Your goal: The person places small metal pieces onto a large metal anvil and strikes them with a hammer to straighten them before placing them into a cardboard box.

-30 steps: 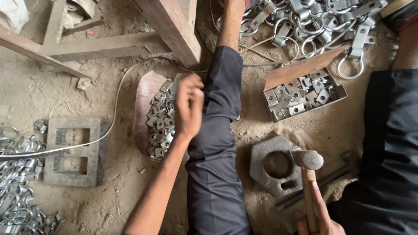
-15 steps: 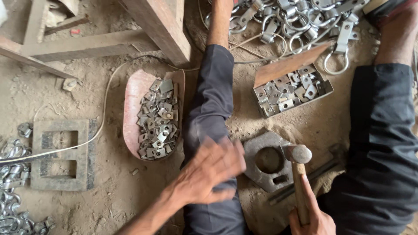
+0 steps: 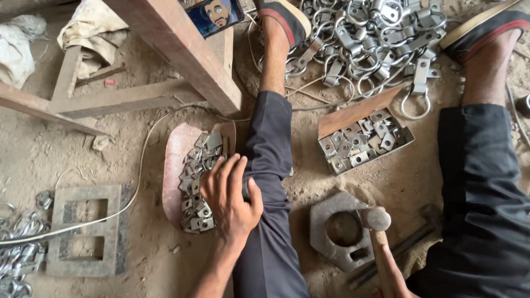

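Left hand [image 3: 229, 196], fingers spread and slightly curled, reaches palm down into the pile of small square metal plates [image 3: 199, 185] on a reddish curved tray [image 3: 175, 160], wrist lying beside the dark trouser leg [image 3: 270, 165]. Right hand [image 3: 393, 273], at the lower edge, grips the wooden handle of a hammer [image 3: 376, 223], whose head rests on the hexagonal metal block [image 3: 338, 229] in the dirt; beyond it stands a box of plates [image 3: 364, 143]
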